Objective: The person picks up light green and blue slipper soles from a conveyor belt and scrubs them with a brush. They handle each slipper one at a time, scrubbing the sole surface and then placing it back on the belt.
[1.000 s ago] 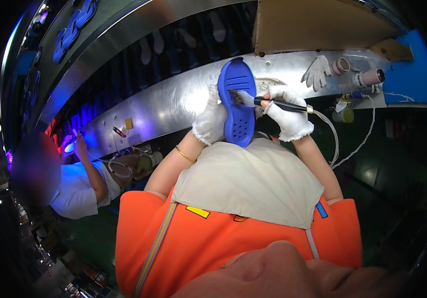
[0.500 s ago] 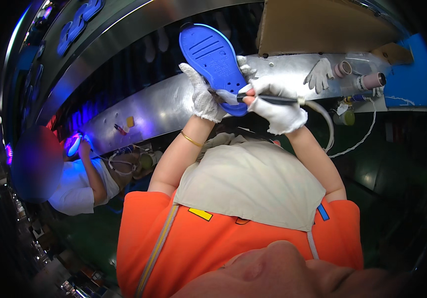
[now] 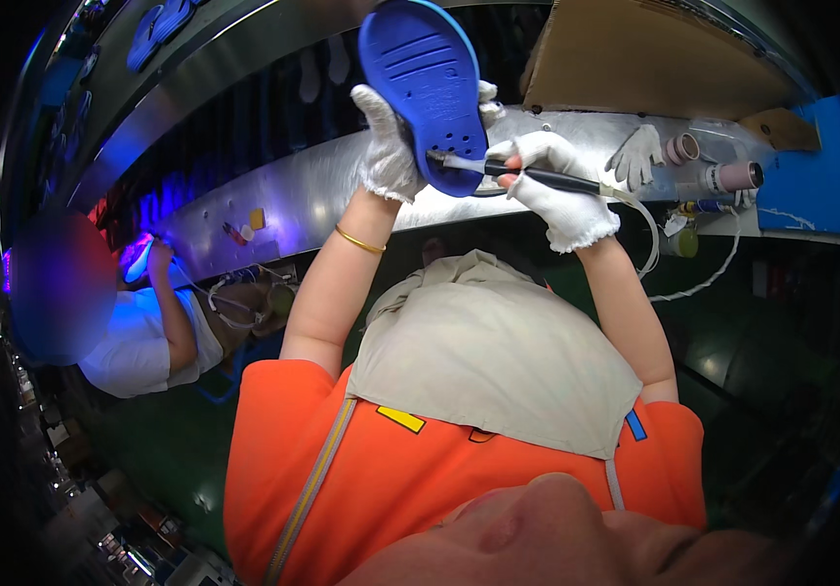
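Note:
A blue shoe sole (image 3: 427,93) with grooves and small holes is tilted up over the metal bench. My left hand (image 3: 388,146), in a white glove, grips it from underneath, thumb along its left edge and fingertips showing at the right edge. In my right hand (image 3: 564,200), also gloved but with bare fingertips, is a brush (image 3: 558,182) with a black handle and a pale hose at its rear end. The brush's bristles touch the narrower near end of the sole, beside the holes.
On the metal bench (image 3: 322,166) lie a spare glove (image 3: 636,156) and pinkish spools (image 3: 732,177). A cardboard sheet (image 3: 644,59) stands behind, beside a blue panel (image 3: 820,171). Left, a co-worker (image 3: 137,337) works under blue light; blue soles (image 3: 161,29) lie on the far-left conveyor.
The sole and my left hand have shifted slightly up and away from me. The brush tip now sits nearer the sole's left edge, and my right hand has moved a little right.

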Action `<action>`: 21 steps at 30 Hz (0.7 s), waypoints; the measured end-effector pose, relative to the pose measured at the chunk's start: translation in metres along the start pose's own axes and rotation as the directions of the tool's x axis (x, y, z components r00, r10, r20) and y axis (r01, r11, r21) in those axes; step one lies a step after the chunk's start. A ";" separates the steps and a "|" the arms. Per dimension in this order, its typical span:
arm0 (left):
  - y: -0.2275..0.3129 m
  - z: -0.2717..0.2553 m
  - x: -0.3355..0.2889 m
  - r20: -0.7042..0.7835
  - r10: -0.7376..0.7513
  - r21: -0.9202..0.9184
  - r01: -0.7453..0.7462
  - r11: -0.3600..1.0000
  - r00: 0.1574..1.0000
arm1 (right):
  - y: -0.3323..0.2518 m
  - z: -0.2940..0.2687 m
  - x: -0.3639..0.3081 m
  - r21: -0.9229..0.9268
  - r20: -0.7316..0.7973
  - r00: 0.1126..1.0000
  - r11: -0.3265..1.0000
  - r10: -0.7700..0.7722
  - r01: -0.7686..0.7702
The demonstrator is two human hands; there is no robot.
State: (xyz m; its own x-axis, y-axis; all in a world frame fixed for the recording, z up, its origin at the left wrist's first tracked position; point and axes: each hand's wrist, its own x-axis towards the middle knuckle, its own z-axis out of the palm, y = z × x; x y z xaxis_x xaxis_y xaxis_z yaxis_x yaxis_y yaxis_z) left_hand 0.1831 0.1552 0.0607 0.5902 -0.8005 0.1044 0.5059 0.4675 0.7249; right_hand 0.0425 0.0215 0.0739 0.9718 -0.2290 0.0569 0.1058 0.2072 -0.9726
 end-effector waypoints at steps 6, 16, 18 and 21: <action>0.003 -0.014 0.009 0.105 -0.166 0.211 0.141 0.967 0.980 | -0.008 -0.017 0.008 -0.154 0.203 0.936 0.954 0.287 -0.258; 0.013 0.000 0.022 -0.179 -0.417 0.440 0.452 0.776 0.891 | -0.012 -0.004 0.011 -0.387 0.177 0.978 0.922 0.111 -0.035; 0.014 0.000 0.023 -0.222 -0.457 0.468 0.505 0.725 0.861 | -0.014 -0.010 0.014 -0.373 0.202 0.947 0.913 0.251 -0.163; 0.019 0.001 0.025 -0.294 -0.488 0.515 0.566 0.644 0.822 | -0.020 -0.010 0.016 -0.304 0.138 0.959 0.932 0.248 -0.197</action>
State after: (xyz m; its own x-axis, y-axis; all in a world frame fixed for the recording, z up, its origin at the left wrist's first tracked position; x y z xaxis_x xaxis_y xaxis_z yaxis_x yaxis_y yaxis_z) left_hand 0.2066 0.1433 0.0779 0.4233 -0.7758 -0.4679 0.3362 -0.3451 0.8763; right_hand 0.0534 0.0037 0.0922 0.9872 -0.0370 -0.1553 -0.1570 -0.0511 -0.9863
